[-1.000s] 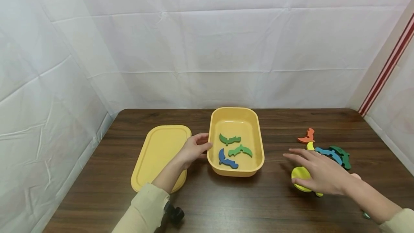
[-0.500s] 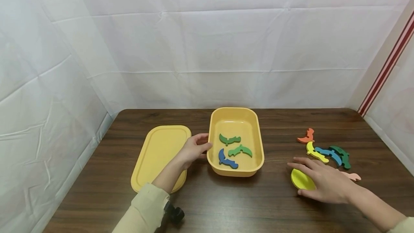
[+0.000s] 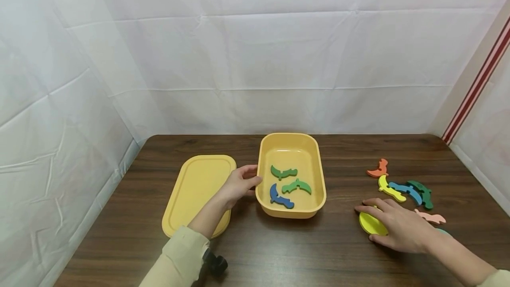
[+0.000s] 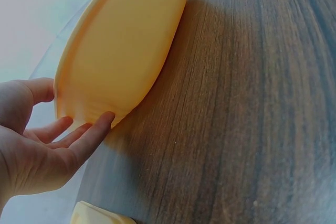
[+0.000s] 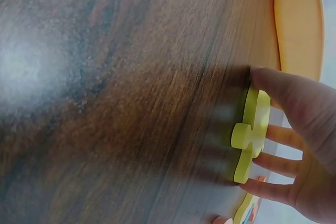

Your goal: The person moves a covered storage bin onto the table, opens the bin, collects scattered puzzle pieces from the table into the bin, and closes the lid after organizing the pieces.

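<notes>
My left hand [image 3: 237,184] holds the left wall of a yellow rectangular box [image 3: 290,212]. Its thumb lies at the rim, and the left wrist view shows the other fingers [image 4: 93,137] against the outside of the wall. Inside the box lie two green bird-like pieces [image 3: 296,185] and a blue one [image 3: 281,197]. To the right, my right hand [image 3: 406,227] grips a thick, flat yellow piece [image 3: 371,224] with a rounded body and small lobes, still low at the table. Thumb and fingers span its two ends in the right wrist view; part of it is covered by the hand.
A yellow lid [image 3: 199,189] lies flat left of the box. Beyond my right hand are loose pieces: orange [image 3: 377,168], yellow [image 3: 391,188], light blue [image 3: 406,191], dark green [image 3: 424,195] and pink [image 3: 431,217]. A teal edge [image 3: 442,231] shows beside the right wrist.
My right hand has come down onto the yellow piece from above and its fingers have closed around it, uncovering the smaller yellow and pink pieces. My left hand and the box stay in place.
</notes>
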`<state>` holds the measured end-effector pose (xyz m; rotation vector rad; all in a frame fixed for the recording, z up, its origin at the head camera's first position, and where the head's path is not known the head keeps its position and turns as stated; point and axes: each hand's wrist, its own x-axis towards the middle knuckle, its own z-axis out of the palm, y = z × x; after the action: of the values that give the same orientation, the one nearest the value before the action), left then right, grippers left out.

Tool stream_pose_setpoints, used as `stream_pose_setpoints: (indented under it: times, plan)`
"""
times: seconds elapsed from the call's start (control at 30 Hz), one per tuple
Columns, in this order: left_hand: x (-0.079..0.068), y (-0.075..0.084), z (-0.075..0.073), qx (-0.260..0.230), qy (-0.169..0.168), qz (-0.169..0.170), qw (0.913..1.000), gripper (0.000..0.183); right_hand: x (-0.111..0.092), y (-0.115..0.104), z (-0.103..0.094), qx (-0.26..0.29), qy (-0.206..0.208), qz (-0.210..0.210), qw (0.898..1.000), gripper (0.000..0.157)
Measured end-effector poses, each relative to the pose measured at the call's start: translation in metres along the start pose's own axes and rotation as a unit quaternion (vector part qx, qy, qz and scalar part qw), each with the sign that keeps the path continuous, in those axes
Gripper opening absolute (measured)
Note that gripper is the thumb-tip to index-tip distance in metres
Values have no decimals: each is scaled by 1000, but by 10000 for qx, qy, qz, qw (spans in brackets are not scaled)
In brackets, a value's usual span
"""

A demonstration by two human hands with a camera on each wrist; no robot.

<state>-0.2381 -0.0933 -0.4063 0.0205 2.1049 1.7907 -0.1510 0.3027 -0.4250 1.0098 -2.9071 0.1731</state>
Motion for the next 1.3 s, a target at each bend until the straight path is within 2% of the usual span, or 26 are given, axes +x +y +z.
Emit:
stream_pose_setpoints:
  times: [0.2, 0.5, 0.7, 0.97, 1.3]
  plan:
    - [-19, 20, 3, 66, -74, 16, 9999, 48, 1, 0, -1, -135, 234, -138, 9995, 58]
    - [2, -2, -1, -20, -17, -1, 10000, 47, 4, -1, -3, -92, 244, -192, 9995, 53]
    - [2, -2, 0, 58, 72, 60, 9999, 45, 6, -1, -2, -52, 338, -273, 9990, 50]
    - [1, -1, 0, 89, 111, 35, 9999, 45, 10, 0, -3, 52, -16, -60, 10000, 46]
    - [1, -1, 1, 83, 82, 56, 9999, 46, 20, 3, -11, -40, -4, -176, 9998, 45]
